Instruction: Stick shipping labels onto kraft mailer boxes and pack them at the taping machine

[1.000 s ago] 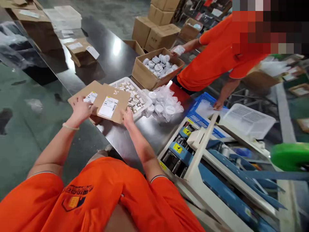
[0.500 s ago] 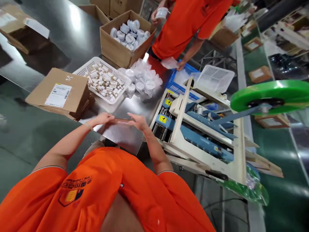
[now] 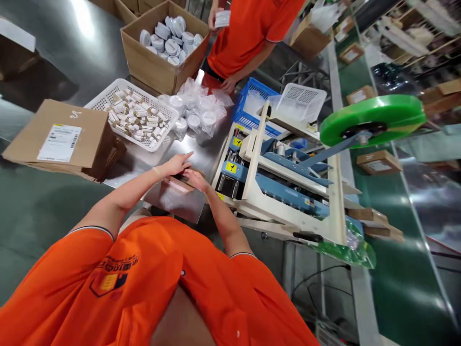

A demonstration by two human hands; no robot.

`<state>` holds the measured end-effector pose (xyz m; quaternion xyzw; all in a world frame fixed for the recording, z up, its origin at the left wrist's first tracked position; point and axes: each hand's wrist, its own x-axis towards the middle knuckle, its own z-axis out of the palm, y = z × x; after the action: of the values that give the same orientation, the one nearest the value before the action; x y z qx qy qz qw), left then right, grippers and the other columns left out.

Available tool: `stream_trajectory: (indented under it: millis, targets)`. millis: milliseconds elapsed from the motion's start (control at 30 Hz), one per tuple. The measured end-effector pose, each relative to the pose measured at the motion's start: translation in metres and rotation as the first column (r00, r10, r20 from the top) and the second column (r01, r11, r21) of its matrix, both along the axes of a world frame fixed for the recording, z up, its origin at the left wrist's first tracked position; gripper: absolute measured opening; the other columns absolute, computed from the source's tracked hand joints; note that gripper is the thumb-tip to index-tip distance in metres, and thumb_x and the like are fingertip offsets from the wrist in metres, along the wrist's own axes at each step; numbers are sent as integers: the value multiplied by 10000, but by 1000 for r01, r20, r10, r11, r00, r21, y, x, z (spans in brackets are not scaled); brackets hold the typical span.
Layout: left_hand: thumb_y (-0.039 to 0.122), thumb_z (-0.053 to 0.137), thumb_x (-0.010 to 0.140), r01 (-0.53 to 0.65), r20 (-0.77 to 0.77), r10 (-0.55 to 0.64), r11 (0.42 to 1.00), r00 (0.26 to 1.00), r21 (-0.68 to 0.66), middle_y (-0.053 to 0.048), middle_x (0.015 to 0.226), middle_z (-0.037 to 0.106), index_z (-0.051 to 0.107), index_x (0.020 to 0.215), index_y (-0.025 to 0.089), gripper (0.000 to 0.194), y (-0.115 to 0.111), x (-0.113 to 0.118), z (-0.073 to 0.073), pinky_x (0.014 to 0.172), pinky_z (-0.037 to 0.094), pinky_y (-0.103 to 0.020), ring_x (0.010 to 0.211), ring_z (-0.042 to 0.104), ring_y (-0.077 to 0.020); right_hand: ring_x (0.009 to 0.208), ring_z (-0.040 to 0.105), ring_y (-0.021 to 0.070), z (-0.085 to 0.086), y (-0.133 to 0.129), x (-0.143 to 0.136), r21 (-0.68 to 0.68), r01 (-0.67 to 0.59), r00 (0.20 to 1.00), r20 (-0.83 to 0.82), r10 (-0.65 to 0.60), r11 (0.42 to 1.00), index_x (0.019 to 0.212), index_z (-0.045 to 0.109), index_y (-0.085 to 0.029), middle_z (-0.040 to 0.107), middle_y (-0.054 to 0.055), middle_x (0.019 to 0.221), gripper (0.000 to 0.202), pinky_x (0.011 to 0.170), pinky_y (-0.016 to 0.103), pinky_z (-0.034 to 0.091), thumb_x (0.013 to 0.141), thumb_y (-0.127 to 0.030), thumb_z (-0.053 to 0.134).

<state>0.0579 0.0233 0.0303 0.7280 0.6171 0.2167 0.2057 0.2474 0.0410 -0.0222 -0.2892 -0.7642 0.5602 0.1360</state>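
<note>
A small cardboard box (image 3: 179,184) lies at the near corner of the metal table (image 3: 144,168), below both hands. My left hand (image 3: 176,165) rests over its far left part, fingers stretched out and apart. On the box's right side lies my right hand (image 3: 196,179), its fingers extended and touching the cardboard near the left fingertips. The hands partly cover the box top. Left of them is a stack of flat cardboard (image 3: 57,139) with a white label. Beyond stands a white basket (image 3: 97,102) of small white-labelled bottles (image 3: 139,115), beside plastic-wrapped round containers (image 3: 194,120).
An open carton (image 3: 154,69) of round white tins stands at the back. A co-worker (image 3: 252,33) holds a tin behind the table. To the right are a taping machine (image 3: 281,187) with a green tape roll (image 3: 374,122), a blue crate (image 3: 248,101) and a green conveyor (image 3: 392,216).
Both hands have come closer together and now lie over the box, whose top shows more. The view has shifted right. The co-worker's lower hand has moved back from the clear bag.
</note>
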Motion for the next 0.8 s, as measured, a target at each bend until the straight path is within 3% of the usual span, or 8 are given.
stream_trajectory:
  millis: [100, 200, 333, 433, 533, 600, 700, 800]
  targets:
    - [374, 680, 1005, -171, -111, 173, 985, 979, 29, -252, 1313, 703, 659, 1402, 58, 508, -26, -18, 1, 1084, 531, -497, 1259, 660, -402, 1215, 740, 245, -6, 9, 0, -246, 163, 975, -107, -194, 955, 1129, 794, -195, 793, 119, 1217, 566, 1138, 437, 601, 1040, -717, 595]
    - [408, 787, 962, -81, -170, 68, 994, 983, -70, -221, 1207, 701, 707, 1239, 80, 436, -61, -33, -6, 1019, 561, -470, 1126, 694, -379, 1156, 735, 232, -14, -4, -2, -270, 195, 959, -148, -241, 943, 1020, 783, -210, 782, 85, 1141, 564, 1129, 416, 594, 943, -763, 706]
    - [248, 629, 1047, 175, -183, -192, 979, 964, -107, -151, 1159, 732, 751, 1138, 137, 187, -74, -22, -19, 1017, 557, -400, 1077, 702, -291, 1059, 740, 226, -9, -11, -2, -185, 188, 973, -97, -208, 965, 962, 766, -201, 771, 79, 1061, 525, 1052, 403, 612, 1006, -708, 636]
    - [191, 535, 1072, 182, -206, -214, 969, 955, -165, -162, 1103, 752, 765, 1080, 133, 237, -61, -7, -27, 1014, 554, -426, 1087, 709, -308, 1060, 745, 244, 13, -1, 1, 73, 140, 988, 61, -144, 987, 1048, 794, -197, 796, 95, 1071, 415, 1061, 407, 595, 1079, -556, 589]
    - [250, 609, 1054, 35, -245, -45, 998, 968, -47, -251, 1324, 707, 744, 1202, 106, 246, -57, -3, -38, 1117, 495, -546, 1300, 637, -407, 1303, 696, 307, 39, 3, -3, 445, 118, 946, 223, -237, 888, 1368, 760, -181, 773, 167, 1339, 413, 1197, 446, 519, 1090, -452, 620]
    - [367, 713, 1021, -155, -207, 164, 986, 964, 58, -293, 1458, 633, 705, 1289, 96, 381, -61, -5, -47, 1181, 429, -623, 1398, 561, -464, 1504, 574, 386, 46, -10, -10, 581, 38, 881, 364, -302, 813, 1591, 615, -131, 636, 247, 1582, 706, 1264, 510, 465, 1005, -493, 770]
    - [560, 783, 976, -369, -53, 373, 926, 926, 82, -327, 1521, 569, 599, 1433, 65, 699, -67, -11, -61, 1215, 395, -650, 1420, 533, -477, 1639, 386, 522, 38, -43, -20, 602, -148, 740, 594, -316, 785, 1736, 417, -81, 365, 344, 1775, 1194, 1287, 649, 410, 791, -540, 985]
    - [655, 786, 956, -400, 125, 392, 916, 912, 44, -341, 1556, 527, 443, 1558, 28, 934, -71, -15, -69, 1247, 399, -623, 1462, 508, -455, 1634, 383, 542, 21, -62, -21, 610, -111, 719, 594, -360, 785, 1744, 416, -126, 312, 341, 1801, 1111, 1292, 733, 360, 819, -379, 976]
